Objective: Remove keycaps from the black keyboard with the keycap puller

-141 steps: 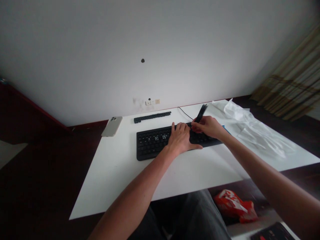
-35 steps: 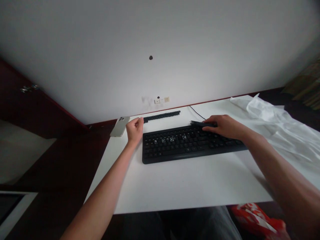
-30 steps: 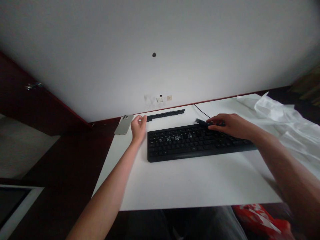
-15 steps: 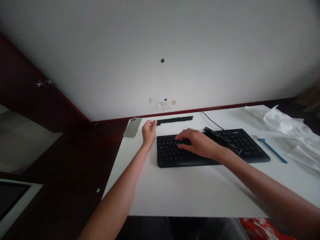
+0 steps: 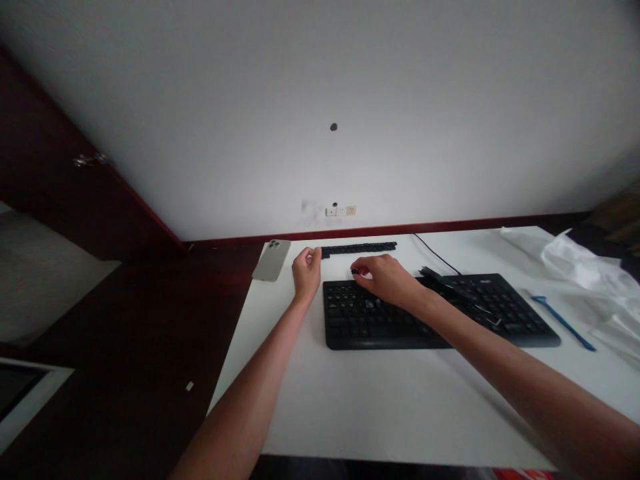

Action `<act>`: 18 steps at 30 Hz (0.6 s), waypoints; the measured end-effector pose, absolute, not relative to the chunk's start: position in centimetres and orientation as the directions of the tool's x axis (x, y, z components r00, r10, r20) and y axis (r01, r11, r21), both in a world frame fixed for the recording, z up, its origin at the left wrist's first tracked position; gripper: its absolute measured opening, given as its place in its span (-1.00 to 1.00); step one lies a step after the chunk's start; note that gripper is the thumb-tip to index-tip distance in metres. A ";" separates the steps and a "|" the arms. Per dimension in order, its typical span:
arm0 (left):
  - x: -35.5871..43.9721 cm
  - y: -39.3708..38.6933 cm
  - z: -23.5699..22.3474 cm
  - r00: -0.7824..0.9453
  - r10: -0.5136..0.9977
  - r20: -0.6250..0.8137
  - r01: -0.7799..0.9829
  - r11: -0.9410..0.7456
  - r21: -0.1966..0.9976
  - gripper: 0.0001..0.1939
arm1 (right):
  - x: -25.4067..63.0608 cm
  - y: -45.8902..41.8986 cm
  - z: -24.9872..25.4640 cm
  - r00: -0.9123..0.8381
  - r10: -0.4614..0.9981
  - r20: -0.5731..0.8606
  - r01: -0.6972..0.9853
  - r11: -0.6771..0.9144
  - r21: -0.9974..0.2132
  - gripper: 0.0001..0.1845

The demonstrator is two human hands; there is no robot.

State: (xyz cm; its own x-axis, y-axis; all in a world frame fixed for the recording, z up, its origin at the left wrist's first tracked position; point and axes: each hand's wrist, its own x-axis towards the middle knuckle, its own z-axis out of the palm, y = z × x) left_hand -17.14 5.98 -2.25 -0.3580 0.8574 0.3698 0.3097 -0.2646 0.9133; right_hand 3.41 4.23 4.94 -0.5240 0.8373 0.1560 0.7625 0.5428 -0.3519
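Pinched between the fingertips of my right hand (image 5: 383, 277) is a small black keycap (image 5: 355, 271), just above the back edge of the black keyboard (image 5: 390, 341). Several key positions on the keyboard's left part show bare switches. My left hand (image 5: 307, 270) is closed in a pinch at the left end of a row of loose black keycaps (image 5: 360, 249); what its fingers hold, if anything, is hidden. Across the right part of the keyboard lies a slim black tool (image 5: 455, 291) with a bristle-like end and thin wire at the other, partly behind my right forearm.
A phone (image 5: 271, 261) lies at the table's back left corner. Right of the keyboard are a blue brush-like stick (image 5: 564, 323) and crumpled white plastic wrapping (image 5: 585, 263). A black cable (image 5: 437, 255) runs back from the keyboard over the white table (image 5: 380, 407).
My right hand has let go of the black tool on the keyboard, moved left, and lifted a keycap. My left hand has left the keyboard for the keycap row. The view has turned left.
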 end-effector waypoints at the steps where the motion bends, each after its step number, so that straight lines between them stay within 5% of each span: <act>1: -17.2 6.0 -2.2 -0.357 0.858 0.370 0.306 -0.267 0.914 -0.56 | 3.1 5.0 4.8 -0.503 0.853 0.137 0.802 0.520 -0.295 -0.75; 5: -17.2 6.0 -2.2 -0.355 0.861 0.364 0.291 -0.268 0.918 -0.57 | 1.6 7.5 3.4 -0.463 0.885 0.043 0.868 0.463 -0.181 -0.73; 18: -17.0 6.0 -2.1 -0.344 0.860 0.376 0.305 -0.277 0.911 -0.57 | 2.3 8.0 2.1 -0.353 0.935 0.022 0.920 0.351 -0.172 -0.79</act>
